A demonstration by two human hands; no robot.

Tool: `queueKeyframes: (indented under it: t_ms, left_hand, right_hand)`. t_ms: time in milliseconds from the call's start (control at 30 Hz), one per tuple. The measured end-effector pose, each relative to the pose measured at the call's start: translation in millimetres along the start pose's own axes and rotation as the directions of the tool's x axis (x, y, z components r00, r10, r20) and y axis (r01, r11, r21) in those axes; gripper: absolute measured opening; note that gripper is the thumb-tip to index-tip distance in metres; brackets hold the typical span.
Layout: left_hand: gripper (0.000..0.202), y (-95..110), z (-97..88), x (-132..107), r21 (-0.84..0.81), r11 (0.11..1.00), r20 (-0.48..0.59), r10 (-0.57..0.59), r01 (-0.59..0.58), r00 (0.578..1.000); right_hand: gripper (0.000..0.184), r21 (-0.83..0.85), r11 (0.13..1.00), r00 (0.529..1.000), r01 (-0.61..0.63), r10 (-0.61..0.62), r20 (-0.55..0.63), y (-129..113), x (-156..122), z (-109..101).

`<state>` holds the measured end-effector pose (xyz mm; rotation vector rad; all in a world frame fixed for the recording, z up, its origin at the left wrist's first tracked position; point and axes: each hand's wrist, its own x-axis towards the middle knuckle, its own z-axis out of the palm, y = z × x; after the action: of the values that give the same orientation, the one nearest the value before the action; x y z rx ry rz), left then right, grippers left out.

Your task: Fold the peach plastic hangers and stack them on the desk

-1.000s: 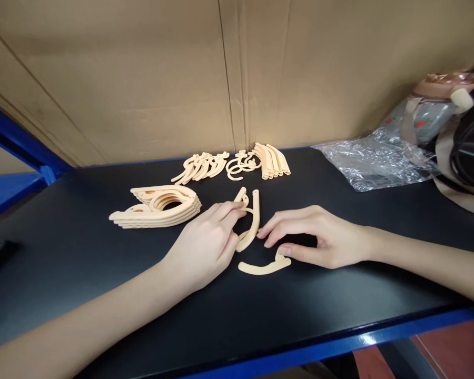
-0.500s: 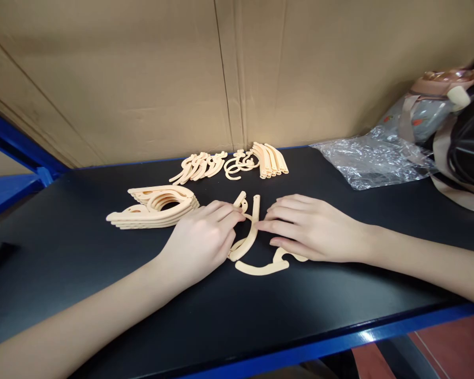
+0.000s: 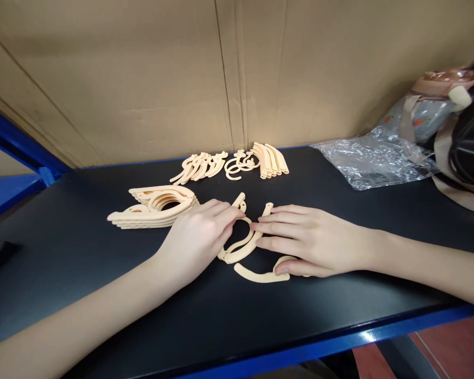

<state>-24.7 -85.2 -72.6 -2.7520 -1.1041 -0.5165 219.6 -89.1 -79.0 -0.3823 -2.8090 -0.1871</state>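
Note:
My left hand (image 3: 203,231) is closed over the left side of a cream plastic folding hanger (image 3: 243,252), whose parts lie on the black tabletop. Its palm and part of the hanger are hidden beneath the fingers. Against the curved hanger arm (image 3: 259,231) on the right rest the fingertips of my right hand (image 3: 308,239), stretched out and lying flat. Under that hand's thumb is a loose hook piece (image 3: 284,261), partly covered. It meets or overlaps another curved piece (image 3: 256,276) lying nearer to me.
A stack of folded hangers (image 3: 154,208) sits left of my left hand. Toward the cardboard wall (image 3: 142,79) lie curved arms (image 3: 199,166), hooks (image 3: 237,167) and a row of arms (image 3: 270,159). Clear plastic wrap (image 3: 373,158) and a strapped bottle (image 3: 426,113) are at right.
The right hanger arm has swung outward to the right, widening the gap beside my left fingers. My right hand has come slightly toward me, its thumb now over the hook piece.

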Motion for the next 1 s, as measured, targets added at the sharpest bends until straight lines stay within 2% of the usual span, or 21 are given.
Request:
queueKeyframes:
  t_ms: [233,300,400,633,1000]
  left_hand:
    - [0.026,2,-0.8,-2,0.007,1.000,0.029,-0.016,0.015,0.999]
    - [0.027,2,-0.6,-2,0.002,1.000,0.029,-0.013,0.013,1.000]
    - [0.029,2,-0.8,-2,-0.031,0.999,0.038,-0.022,0.023,0.999]
    - [0.035,1,-0.9,-3,-0.181,0.981,0.055,-0.061,0.070,0.997]
    - [0.036,-1,3.4,-4,-0.216,0.976,0.014,-0.016,0.018,1.000]
  right_hand:
    - [0.050,0.041,0.997,0.997,0.060,-0.058,-0.056,-6,-2,0]
    - [0.043,0.040,0.997,0.996,0.070,-0.067,-0.053,-8,-3,-2]
    - [0.024,0.060,0.996,0.997,0.071,-0.069,-0.031,-8,-3,-5]
    - [0.021,0.090,0.995,0.999,-0.040,0.040,0.000,5,-3,-5]
    - [0.025,0.297,0.945,0.989,-0.139,0.148,-0.010,24,-11,0]
